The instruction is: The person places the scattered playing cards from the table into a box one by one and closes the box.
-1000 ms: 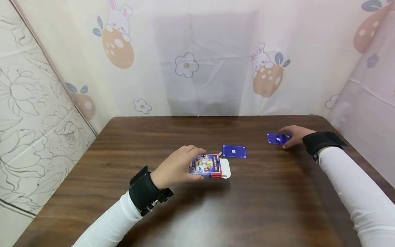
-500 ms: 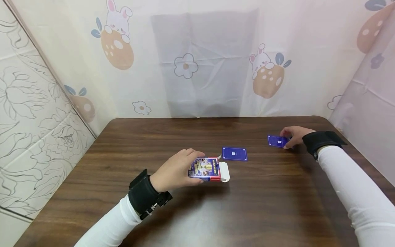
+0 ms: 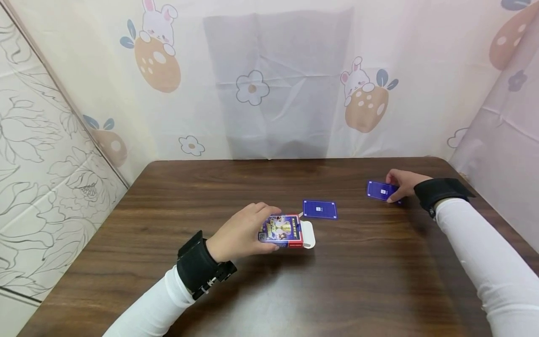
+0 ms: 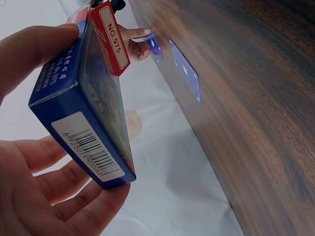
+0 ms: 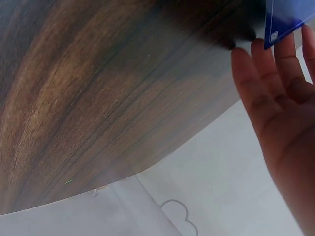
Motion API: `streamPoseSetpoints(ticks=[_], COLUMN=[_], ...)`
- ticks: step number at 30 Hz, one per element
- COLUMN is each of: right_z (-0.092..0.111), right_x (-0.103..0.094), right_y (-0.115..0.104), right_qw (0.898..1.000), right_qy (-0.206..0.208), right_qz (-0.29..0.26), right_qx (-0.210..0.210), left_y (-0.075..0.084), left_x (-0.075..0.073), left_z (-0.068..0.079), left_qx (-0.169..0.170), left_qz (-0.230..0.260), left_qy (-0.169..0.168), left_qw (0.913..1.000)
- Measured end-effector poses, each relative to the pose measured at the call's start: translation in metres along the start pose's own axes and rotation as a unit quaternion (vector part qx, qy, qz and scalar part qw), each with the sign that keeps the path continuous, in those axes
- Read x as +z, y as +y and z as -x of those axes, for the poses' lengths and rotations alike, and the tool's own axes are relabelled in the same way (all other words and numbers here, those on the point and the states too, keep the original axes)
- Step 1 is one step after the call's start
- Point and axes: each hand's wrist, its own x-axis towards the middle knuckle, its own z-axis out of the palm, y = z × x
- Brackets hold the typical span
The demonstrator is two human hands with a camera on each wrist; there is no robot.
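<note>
My left hand (image 3: 242,234) grips a small card box (image 3: 283,228) from its left end, thumb along the near side and fingers along the far side. Its white end flap (image 3: 309,234) stands open to the right. In the left wrist view the blue box (image 4: 101,113) shows a barcode end and a red flap marked NO.975 (image 4: 114,40). At the far right, my right hand (image 3: 405,183) holds the right end of a blue playing card (image 3: 377,190) between thumb and fingers. The right wrist view catches only a corner of that card (image 5: 285,24) over the fingers.
Another blue playing card (image 3: 320,209) lies back-up on the brown wooden table (image 3: 337,290), just beyond the box flap. A printed curtain (image 3: 286,70) hangs along the table's back edge, and more cloth (image 3: 501,135) hangs on the right.
The right hand and its card have shifted slightly right, and the card is turned a little. The left hand with the box and the middle card stay nearly in place.
</note>
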Motion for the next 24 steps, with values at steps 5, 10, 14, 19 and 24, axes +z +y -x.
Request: streamPoseSetpoints(ticks=[5, 10, 14, 19, 24], right_z=[0.002, 0.010, 0.020, 0.031, 0.042], right_x=[0.000, -0.004, -0.007, -0.005, 0.000], right_y=[-0.004, -0.008, -0.015, -0.024, -0.045], right_qw=[1.000, 0.999, 0.998, 0.995, 0.986], right_qy=[0.022, 0.047, 0.063, 0.081, 0.099], right_qz=[0.000, -0.003, -0.006, -0.058, -0.136], right_qx=[-0.020, -0.026, -0.031, -0.025, -0.023], left_y=[0.000, 0.001, 0.003, 0.007, 0.012], left_x=[0.000, -0.002, -0.005, -0.008, -0.012], left_z=[0.001, 0.003, 0.005, 0.007, 0.011], left_qx=[0.003, 0.004, 0.007, 0.010, 0.012], left_qz=[-0.003, -0.004, -0.005, -0.008, -0.005], left_qy=[0.005, 0.002, 0.005, 0.012, 0.016], left_qw=[1.0000, 1.0000, 1.0000, 0.9998, 0.9998])
